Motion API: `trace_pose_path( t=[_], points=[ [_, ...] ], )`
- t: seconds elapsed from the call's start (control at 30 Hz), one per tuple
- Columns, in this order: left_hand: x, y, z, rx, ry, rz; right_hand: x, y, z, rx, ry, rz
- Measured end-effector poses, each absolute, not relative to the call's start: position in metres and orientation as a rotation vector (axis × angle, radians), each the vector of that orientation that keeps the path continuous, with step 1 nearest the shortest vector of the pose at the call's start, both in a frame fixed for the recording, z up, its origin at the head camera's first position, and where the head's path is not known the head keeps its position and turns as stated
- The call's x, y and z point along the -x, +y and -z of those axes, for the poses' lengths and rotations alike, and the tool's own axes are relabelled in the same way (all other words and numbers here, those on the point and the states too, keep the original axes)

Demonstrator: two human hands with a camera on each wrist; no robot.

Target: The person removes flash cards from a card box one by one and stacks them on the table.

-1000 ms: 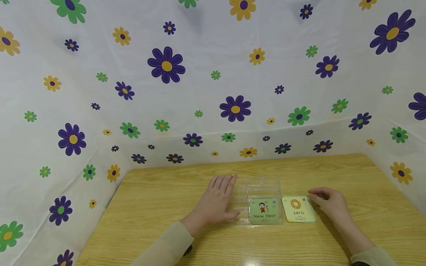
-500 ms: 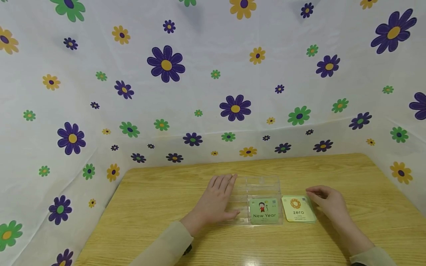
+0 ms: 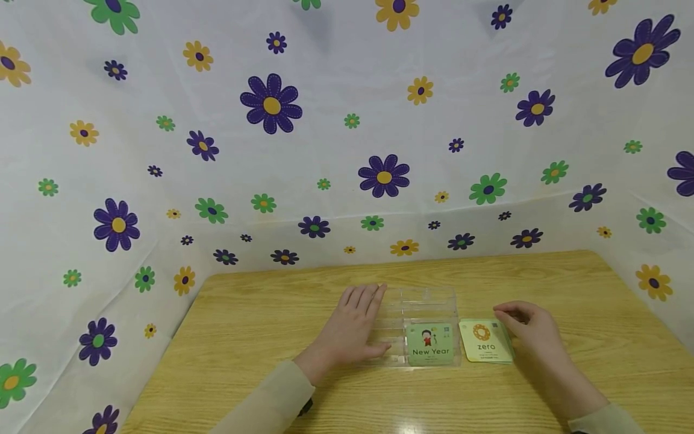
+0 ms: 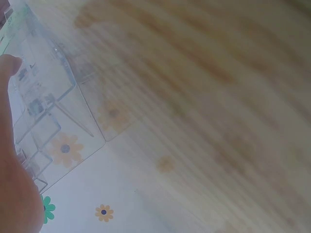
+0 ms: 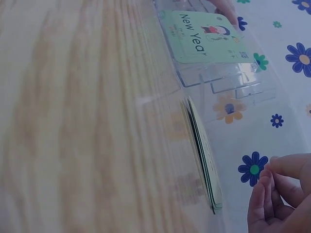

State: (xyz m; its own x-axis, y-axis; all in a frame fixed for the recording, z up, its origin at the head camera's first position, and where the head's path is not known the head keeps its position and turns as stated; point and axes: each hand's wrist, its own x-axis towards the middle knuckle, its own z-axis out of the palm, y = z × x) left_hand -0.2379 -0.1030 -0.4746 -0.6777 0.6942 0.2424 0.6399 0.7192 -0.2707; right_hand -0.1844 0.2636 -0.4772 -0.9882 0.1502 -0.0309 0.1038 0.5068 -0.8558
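We list: left hand (image 3: 355,328), fingers straight, on clear case (image 3: 414,313), apparently steadying it. Right hand (image 3: 534,331), fingertips together, seemingly empty, beside zero cards (image 3: 487,341).

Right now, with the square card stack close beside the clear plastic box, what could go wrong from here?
The square card stack, topped by the pale yellow "zero" card, shows uneven edges, so it may slide apart if lifted. It lies close beside the clear plastic box, which might catch a card's edge. The left hand lies over the box, so sudden movement could shift it.
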Motion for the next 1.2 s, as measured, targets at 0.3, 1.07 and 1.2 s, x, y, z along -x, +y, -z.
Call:
trace_pose_path(
  t=[0.3, 1.07, 1.2],
  points=[
    [0.238, -0.103, 0.474, 1.039, -2.610, -0.239, 0.183, 0.257, 0.475, 0.148, -2.666, -1.460],
    [0.238, -0.103, 0.475, 1.030, -2.646, -0.252, 0.175, 0.242, 0.464, 0.072, -2.650, -1.510],
    [0.237, -0.102, 0.473, 1.028, -2.650, -0.264, 0.175, 0.240, 0.462, 0.057, -2.654, -1.507]
  ],
)
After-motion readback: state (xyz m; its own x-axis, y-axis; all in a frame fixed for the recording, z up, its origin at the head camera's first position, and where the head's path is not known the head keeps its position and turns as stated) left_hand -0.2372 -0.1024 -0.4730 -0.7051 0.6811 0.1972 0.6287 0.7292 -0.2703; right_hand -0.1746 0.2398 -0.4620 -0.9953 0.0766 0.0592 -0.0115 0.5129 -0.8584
